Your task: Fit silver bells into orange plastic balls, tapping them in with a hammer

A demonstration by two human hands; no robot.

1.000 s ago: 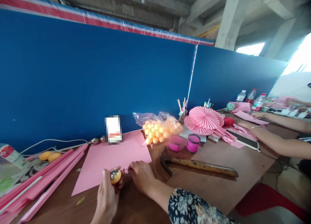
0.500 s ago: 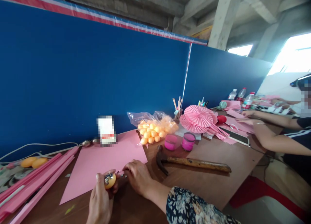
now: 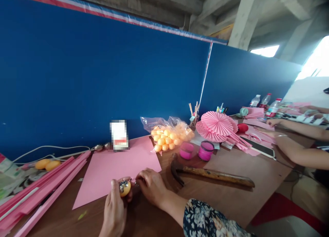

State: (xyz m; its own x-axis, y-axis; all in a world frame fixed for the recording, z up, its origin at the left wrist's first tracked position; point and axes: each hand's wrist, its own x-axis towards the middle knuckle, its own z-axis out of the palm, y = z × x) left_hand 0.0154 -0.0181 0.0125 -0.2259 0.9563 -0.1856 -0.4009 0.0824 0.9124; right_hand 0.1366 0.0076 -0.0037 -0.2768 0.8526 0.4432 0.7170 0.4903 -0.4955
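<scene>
Item: one yellow-orange ball [image 3: 125,190], small, with a silvery and dark ornament [image 3: 123,186] on its surface. Location: above the near part of the brown table [image 3: 146,220], by the lower right part of a pink paper sheet [image 3: 110,177]. Orientation: the ball appears round, so a long axis cannot be told; its ornamented side faces up and to the left, toward the viewer, its plain side lower right.

Left hand [image 3: 114,204]: closed on the ball, thumb upright along the left side, fingers curled behind and beneath.

Right hand [image 3: 151,184]: just right of the ball, fingers bent and bunched together, tips directed left toward it. A small shiny piece [image 3: 136,184] shows at these fingertips; whether they grip it cannot be told.

Adjacent stock: claw hammer [image 3: 216,175], lying right of the right hand, head left, wooden handle running rightward and slightly toward the viewer. Two magenta tape rolls [image 3: 205,151], side by side behind the hammer. Clear plastic bag [image 3: 167,137] of similar orange balls, beyond the paper sheet's right corner.
</scene>
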